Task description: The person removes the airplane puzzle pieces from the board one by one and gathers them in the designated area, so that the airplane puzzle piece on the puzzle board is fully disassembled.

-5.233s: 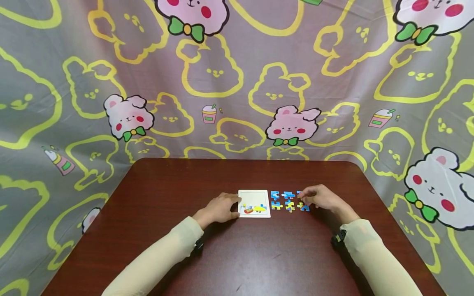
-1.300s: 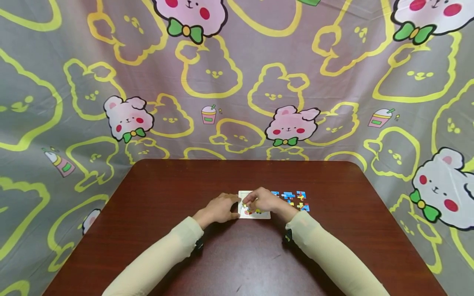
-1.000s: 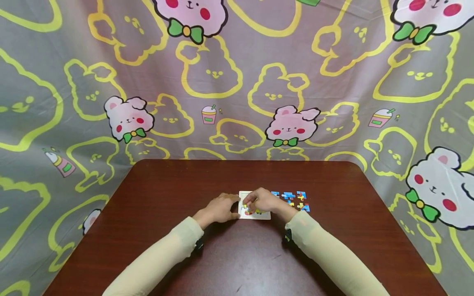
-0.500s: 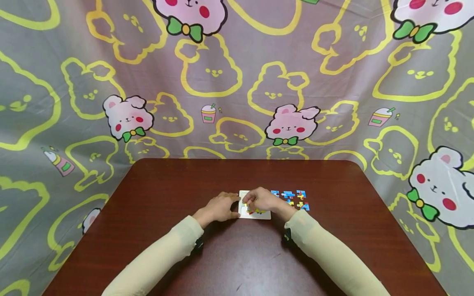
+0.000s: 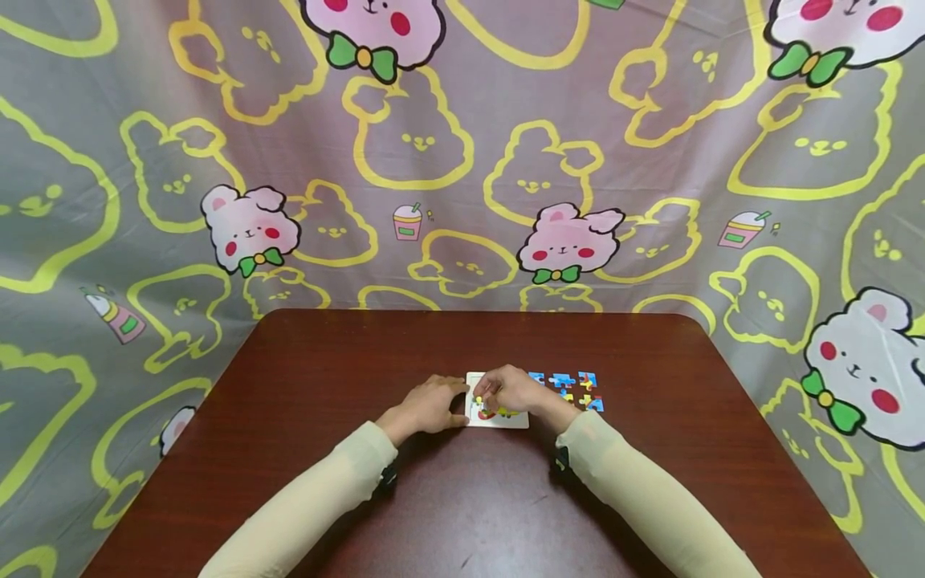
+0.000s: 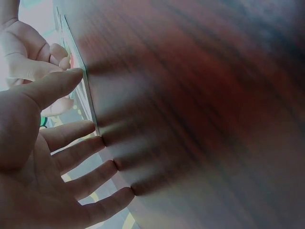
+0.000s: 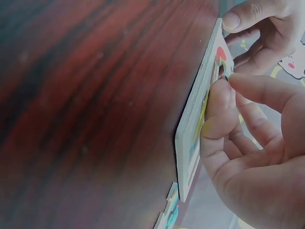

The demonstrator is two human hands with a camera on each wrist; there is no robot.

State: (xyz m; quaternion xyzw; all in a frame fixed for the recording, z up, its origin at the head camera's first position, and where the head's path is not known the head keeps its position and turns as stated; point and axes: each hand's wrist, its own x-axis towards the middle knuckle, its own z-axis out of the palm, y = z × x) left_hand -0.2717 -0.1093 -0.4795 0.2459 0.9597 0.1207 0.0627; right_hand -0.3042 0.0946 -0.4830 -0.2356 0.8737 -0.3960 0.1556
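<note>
A square white puzzle board (image 5: pixel 509 422) lies flat on the table, with a few colourful pieces set in its lower part. My left hand (image 5: pixel 429 404) lies along the board's left edge; in the left wrist view the thumb and fingers (image 6: pixel 71 152) are extended, tips at the edge and tabletop. Over the board, my right hand (image 5: pixel 515 389) pinches a small jigsaw piece (image 7: pixel 224 70) between thumb and index finger, tilted against the board's surface. Most of that piece and much of the board are hidden by the hand.
Several loose jigsaw pieces (image 5: pixel 562 380), blue and yellow, lie in two rows right of the board, partly behind the right wrist. The dark red-brown table (image 5: pixel 347 353) extends around them. A patterned curtain (image 5: pixel 462 160) hangs behind and at both sides.
Over five seconds, my right hand has moved left from the loose pieces to the board, bringing a piece. During the last second its fingertips shift only slightly there. My left hand stays put.
</note>
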